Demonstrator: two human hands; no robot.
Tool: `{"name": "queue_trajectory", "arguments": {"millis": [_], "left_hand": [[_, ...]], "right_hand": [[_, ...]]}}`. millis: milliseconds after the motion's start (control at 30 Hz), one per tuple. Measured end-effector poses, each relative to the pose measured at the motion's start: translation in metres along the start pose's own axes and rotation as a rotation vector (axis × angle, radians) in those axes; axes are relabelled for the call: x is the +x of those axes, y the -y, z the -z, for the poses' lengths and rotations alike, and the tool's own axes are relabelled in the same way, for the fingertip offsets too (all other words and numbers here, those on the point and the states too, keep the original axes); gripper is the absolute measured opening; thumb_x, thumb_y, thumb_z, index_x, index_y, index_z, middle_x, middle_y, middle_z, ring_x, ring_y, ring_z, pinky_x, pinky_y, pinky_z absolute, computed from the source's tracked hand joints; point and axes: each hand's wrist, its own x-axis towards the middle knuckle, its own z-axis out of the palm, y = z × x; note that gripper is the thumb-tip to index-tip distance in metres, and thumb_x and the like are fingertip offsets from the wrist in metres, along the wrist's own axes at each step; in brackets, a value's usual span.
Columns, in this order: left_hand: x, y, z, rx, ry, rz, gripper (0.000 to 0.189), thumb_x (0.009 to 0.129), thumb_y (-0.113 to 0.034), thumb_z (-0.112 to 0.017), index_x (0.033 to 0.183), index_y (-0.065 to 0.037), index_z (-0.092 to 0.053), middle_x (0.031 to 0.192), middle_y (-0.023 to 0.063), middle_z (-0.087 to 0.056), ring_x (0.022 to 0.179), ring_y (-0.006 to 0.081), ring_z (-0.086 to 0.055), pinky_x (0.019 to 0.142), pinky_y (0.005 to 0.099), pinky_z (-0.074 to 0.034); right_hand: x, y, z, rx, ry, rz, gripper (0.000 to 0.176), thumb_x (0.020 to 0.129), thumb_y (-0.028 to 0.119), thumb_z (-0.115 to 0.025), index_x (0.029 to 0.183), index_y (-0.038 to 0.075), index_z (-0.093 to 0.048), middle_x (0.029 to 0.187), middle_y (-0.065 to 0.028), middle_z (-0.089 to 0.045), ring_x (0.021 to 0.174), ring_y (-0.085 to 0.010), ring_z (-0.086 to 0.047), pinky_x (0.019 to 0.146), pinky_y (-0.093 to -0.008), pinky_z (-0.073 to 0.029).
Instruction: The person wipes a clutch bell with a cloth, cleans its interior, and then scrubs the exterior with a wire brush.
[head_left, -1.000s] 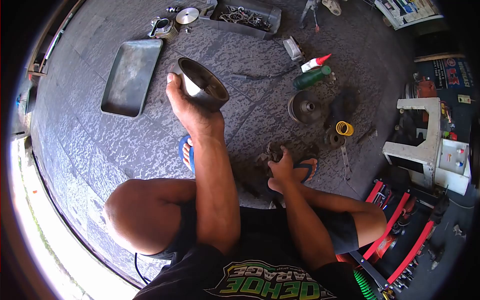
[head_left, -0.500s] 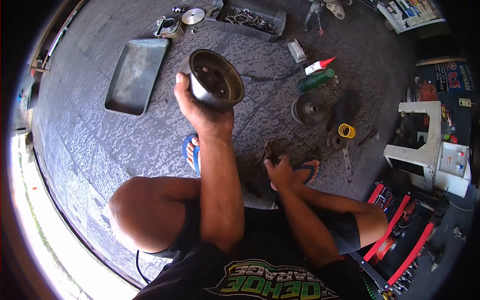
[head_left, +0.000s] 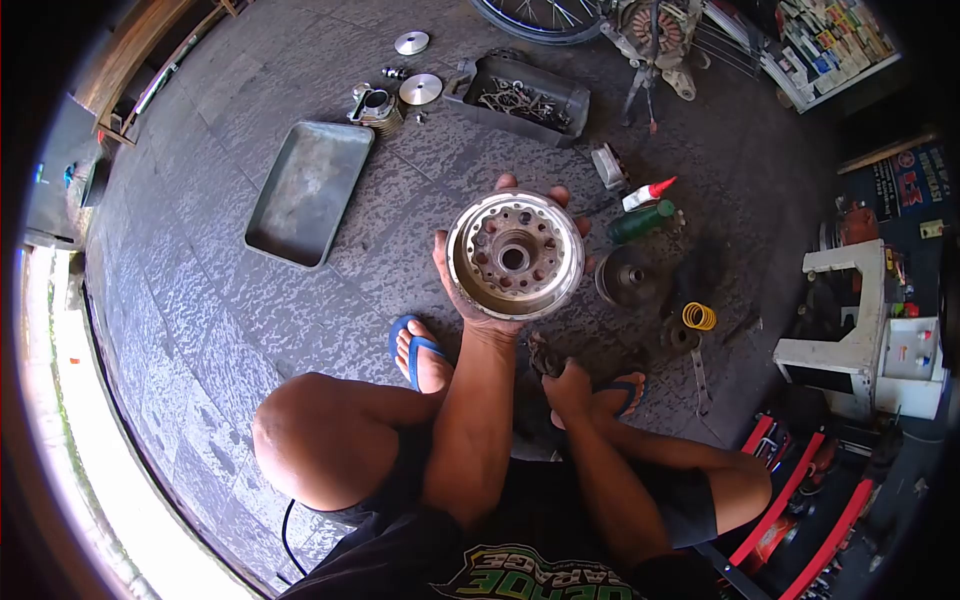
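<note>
A round metal drum [head_left: 515, 256] rests in my left hand [head_left: 490, 322], whose fingers wrap round it from below and behind. Its face with a ring of holes and a central hub is turned up toward the camera. To the right and lower, my right hand [head_left: 568, 388] is closed on a dark, crumpled rag [head_left: 545, 355], near my right foot. On the floor right of the held drum lie another round metal part [head_left: 628, 278] and a green bottle [head_left: 641, 222].
A metal tray [head_left: 310, 195] lies at the left, with a cylinder block [head_left: 378, 108] behind it. A bin of small parts [head_left: 517, 97] is further back. A yellow spring [head_left: 699, 316], a wrench [head_left: 700, 383], a white stand [head_left: 830, 355] and a red tool rack [head_left: 779, 500] are at the right.
The drum in my left hand has turned from its hollow side to its holed, hubbed face and moved right and down in view. My right hand still holds the rag. The camera view has shifted.
</note>
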Motion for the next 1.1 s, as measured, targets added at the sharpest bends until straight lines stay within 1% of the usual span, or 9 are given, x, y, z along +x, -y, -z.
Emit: {"name": "queue_trajectory", "arguments": {"millis": [200,400,467,567,700,767,867,1000,1100], "left_hand": [[-0.002,0.004,-0.001,0.04,-0.014,0.053,0.089,0.082,-0.069,-0.061,0.15,-0.016,-0.04,0.148,0.0318,-0.037,0.13,0.0566,-0.045,0.098,0.0713,-0.044],[-0.002,-0.01,-0.003,0.223,-0.112,0.008,0.088,0.083,-0.068,-0.059,0.15,-0.014,-0.041,0.146,0.0335,-0.04,0.129,0.0546,-0.047,0.1,0.0679,-0.046],[-0.001,-0.013,-0.004,0.206,-0.043,-0.006,0.088,0.083,-0.068,-0.059,0.15,-0.013,-0.041,0.147,0.0336,-0.039,0.13,0.0546,-0.047,0.101,0.0684,-0.045],[0.0,-0.012,-0.007,0.171,-0.043,-0.002,0.088,0.083,-0.067,-0.06,0.149,-0.011,-0.042,0.147,0.0335,-0.04,0.13,0.0549,-0.046,0.101,0.0685,-0.045],[-0.001,-0.015,-0.005,0.221,-0.071,-0.013,0.088,0.083,-0.067,-0.061,0.149,-0.011,-0.042,0.147,0.0328,-0.041,0.131,0.0546,-0.045,0.102,0.0682,-0.044],[-0.003,-0.013,-0.005,0.227,-0.075,-0.016,0.088,0.083,-0.067,-0.061,0.149,-0.011,-0.042,0.147,0.0327,-0.041,0.131,0.0537,-0.046,0.103,0.0676,-0.044],[-0.003,-0.009,-0.003,0.252,-0.144,-0.066,0.09,0.083,-0.066,-0.062,0.148,-0.009,-0.042,0.147,0.0329,-0.041,0.131,0.0508,-0.047,0.104,0.0651,-0.044],[-0.004,-0.007,0.002,0.247,-0.144,-0.023,0.091,0.082,-0.065,-0.062,0.149,-0.008,-0.041,0.147,0.0334,-0.04,0.131,0.0492,-0.048,0.105,0.0648,-0.043],[-0.003,-0.003,0.001,0.202,-0.099,0.011,0.092,0.082,-0.066,-0.061,0.15,-0.007,-0.039,0.148,0.0336,-0.039,0.132,0.0493,-0.047,0.105,0.0647,-0.043]], "right_hand": [[0.002,0.01,0.015,0.084,-0.036,-0.047,0.049,0.077,0.031,-0.077,0.104,-0.008,-0.065,0.098,-0.0319,-0.068,0.1,-0.0484,-0.064,0.087,-0.0507,-0.051],[0.006,0.024,0.055,0.049,-0.057,0.005,0.044,0.084,0.035,-0.074,0.108,-0.002,-0.065,0.1,-0.0283,-0.068,0.098,-0.0471,-0.065,0.083,-0.0533,-0.05],[0.009,0.026,0.064,0.029,0.022,-0.028,0.045,0.088,0.037,-0.07,0.11,-0.001,-0.066,0.101,-0.0278,-0.069,0.099,-0.0471,-0.065,0.084,-0.0528,-0.051],[0.022,0.001,0.04,-0.088,0.033,-0.077,0.046,0.09,0.039,-0.066,0.113,0.0,-0.066,0.102,-0.0273,-0.069,0.101,-0.0465,-0.065,0.087,-0.0521,-0.051],[0.031,0.002,0.052,-0.017,-0.008,-0.024,0.047,0.09,0.038,-0.066,0.117,0.0,-0.065,0.106,-0.0275,-0.069,0.103,-0.0459,-0.065,0.088,-0.0514,-0.051],[0.028,-0.011,0.051,0.039,-0.06,0.016,0.042,0.087,0.032,-0.07,0.111,-0.002,-0.067,0.1,-0.0273,-0.069,0.099,-0.0458,-0.066,0.085,-0.05,-0.051],[0.025,-0.002,0.068,0.152,-0.014,0.005,0.042,0.087,0.031,-0.07,0.112,-0.003,-0.067,0.102,-0.0263,-0.07,0.101,-0.0446,-0.066,0.087,-0.0486,-0.051],[0.031,-0.013,0.054,0.072,-0.06,0.005,0.044,0.085,0.032,-0.072,0.112,-0.003,-0.067,0.103,-0.026,-0.07,0.102,-0.0441,-0.066,0.089,-0.048,-0.05],[0.03,-0.005,0.058,-0.033,-0.144,0.126,0.041,0.083,0.027,-0.072,0.111,-0.003,-0.067,0.1,-0.0255,-0.07,0.099,-0.0439,-0.066,0.09,-0.0499,-0.05]]}}
